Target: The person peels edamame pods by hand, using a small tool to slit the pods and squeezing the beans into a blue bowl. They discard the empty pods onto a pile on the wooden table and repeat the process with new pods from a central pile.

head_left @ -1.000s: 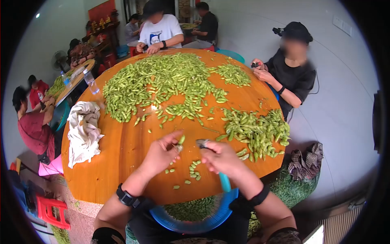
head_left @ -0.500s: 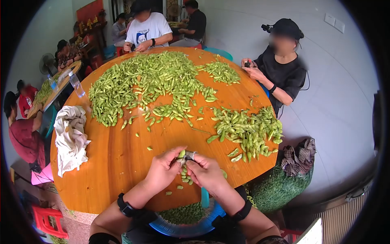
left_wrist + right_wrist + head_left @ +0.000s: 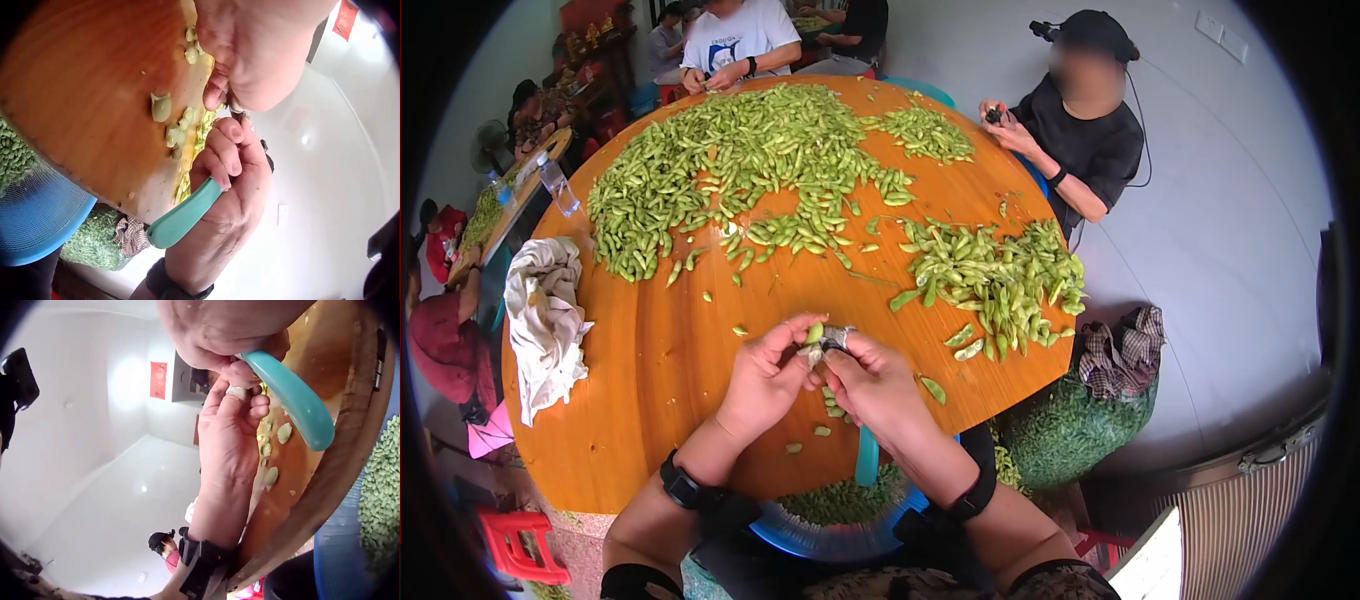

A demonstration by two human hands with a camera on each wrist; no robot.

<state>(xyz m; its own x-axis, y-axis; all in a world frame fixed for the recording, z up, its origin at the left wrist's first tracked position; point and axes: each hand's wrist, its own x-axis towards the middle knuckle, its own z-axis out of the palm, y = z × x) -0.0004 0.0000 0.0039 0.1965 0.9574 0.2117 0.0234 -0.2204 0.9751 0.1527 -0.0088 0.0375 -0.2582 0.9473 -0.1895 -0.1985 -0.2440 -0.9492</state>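
One crumpled white cloth (image 3: 548, 325) lies at nine o'clock on the wooden table (image 3: 670, 400), with a water bottle (image 3: 557, 185) at ten. The big heap of green pods (image 3: 740, 165) spreads from ten o'clock to twelve. Toward six o'clock, the left hand (image 3: 762, 388) pinches a green pod (image 3: 815, 333) in a narrow grip between thumb and fingers. Loose beans (image 3: 831, 403) lie below the hands, and a blue basin (image 3: 825, 545) holding shelled beans (image 3: 850, 502) sits just past the edge at six. Beside the left, its fingertips meeting it, the right hand (image 3: 880, 385) curls round a teal handle (image 3: 867, 457); what its fingertips work against looks like metal, though the view is poor. A second pod pile (image 3: 1000, 285) lies at three o'clock, and a green mesh sack (image 3: 1085, 435) stands at four, off the table.
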